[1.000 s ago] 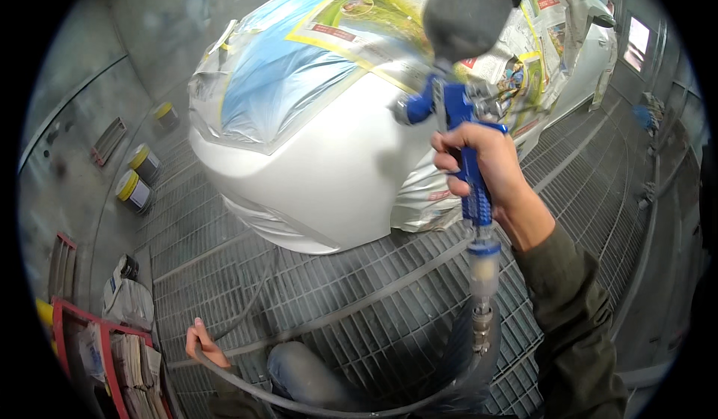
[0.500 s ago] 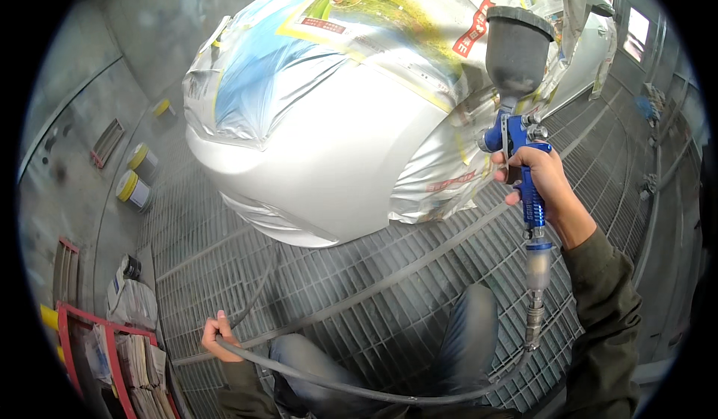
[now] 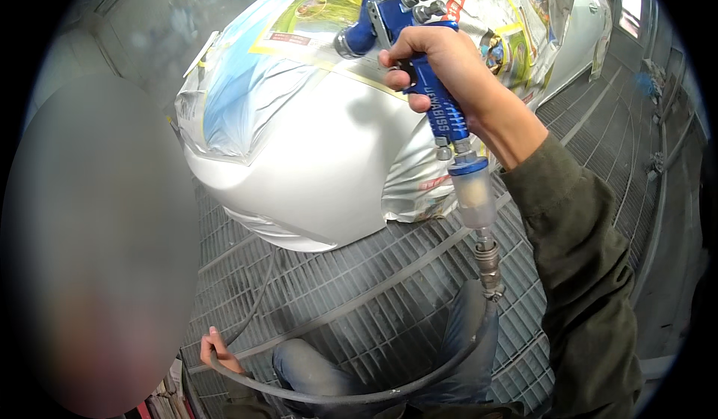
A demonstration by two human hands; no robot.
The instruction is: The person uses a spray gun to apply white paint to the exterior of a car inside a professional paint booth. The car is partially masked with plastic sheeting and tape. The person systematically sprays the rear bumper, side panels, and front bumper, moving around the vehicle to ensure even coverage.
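Observation:
A blue spray gun (image 3: 395, 15) is gripped in my right hand (image 3: 467, 75), fingers curled at the trigger and handle. It is raised in front of the white car panel (image 3: 299, 150), with its nozzle side toward the left. The gun's cup is mostly cut off by the top edge. Below the handle hangs a clear filter bowl (image 3: 473, 195) with a metal coupling (image 3: 488, 263). From there a grey air hose (image 3: 351, 396) loops across my legs to my left hand (image 3: 221, 352), low on the left, closed around it. A shadow falls on the panel beneath the gun.
Printed masking sheets (image 3: 280, 23) and silvery film (image 3: 250, 131) cover the car around the bare panel. Under it lies a metal floor grating (image 3: 336, 299). A blurred grey oval (image 3: 105, 232) hides the left side. Papers (image 3: 170, 393) show at the lower left.
My right hand has moved the spray gun up and to the left, across the car. The blurred oval now covers the left side. My left hand stays on the hose.

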